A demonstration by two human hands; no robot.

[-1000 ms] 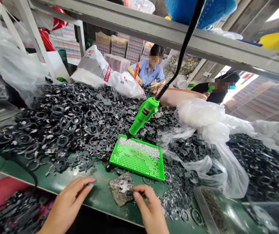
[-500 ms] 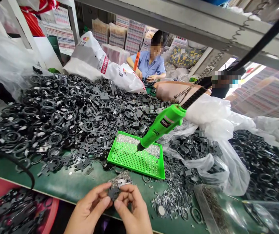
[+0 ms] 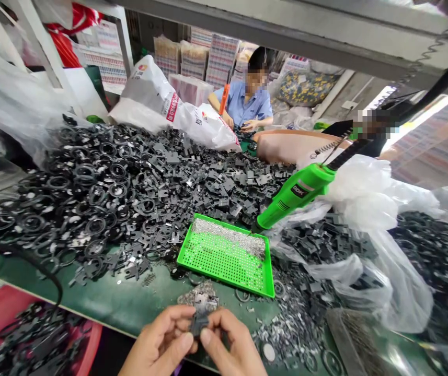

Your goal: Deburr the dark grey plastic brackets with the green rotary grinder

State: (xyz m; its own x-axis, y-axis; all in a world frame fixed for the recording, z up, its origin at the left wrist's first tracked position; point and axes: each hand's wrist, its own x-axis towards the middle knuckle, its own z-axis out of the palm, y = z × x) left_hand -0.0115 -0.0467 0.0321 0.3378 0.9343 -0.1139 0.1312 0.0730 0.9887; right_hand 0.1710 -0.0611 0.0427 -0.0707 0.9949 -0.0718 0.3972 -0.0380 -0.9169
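The left hand (image 3: 161,338) and the right hand (image 3: 233,344) are both closing narrowly on one small dark part (image 3: 199,322), pinching it between them at the tabletop's near edge. Its upper section is showing a silvery glitter, though the detail is too small to make out. Just beyond the hands, a rough grey patch (image 3: 192,298) is lying on the green tabletop (image 3: 110,297), directly under the part and partly hidden by it.

Farther out from the hands, a green perforated tray (image 3: 224,271) is sitting on the tabletop, with a band of silvery rhinestones (image 3: 229,235) lying along its far side. A green applicator (image 3: 294,196) is hanging on a black cord, with its tip near the tray's far corner and neither hand touching it. Beyond the tray, a large heap of black parts and rings (image 3: 129,193) is spreading across the tabletop toward the far side. To the right of the hands, loose silvery pieces (image 3: 286,324) are scattering beside a clear plastic bag (image 3: 365,261).

Below and left of the hands, a red basin (image 3: 90,339) is holding more black parts. Across the heap, a co-worker in a blue shirt (image 3: 243,104) is working with both hands lowered.
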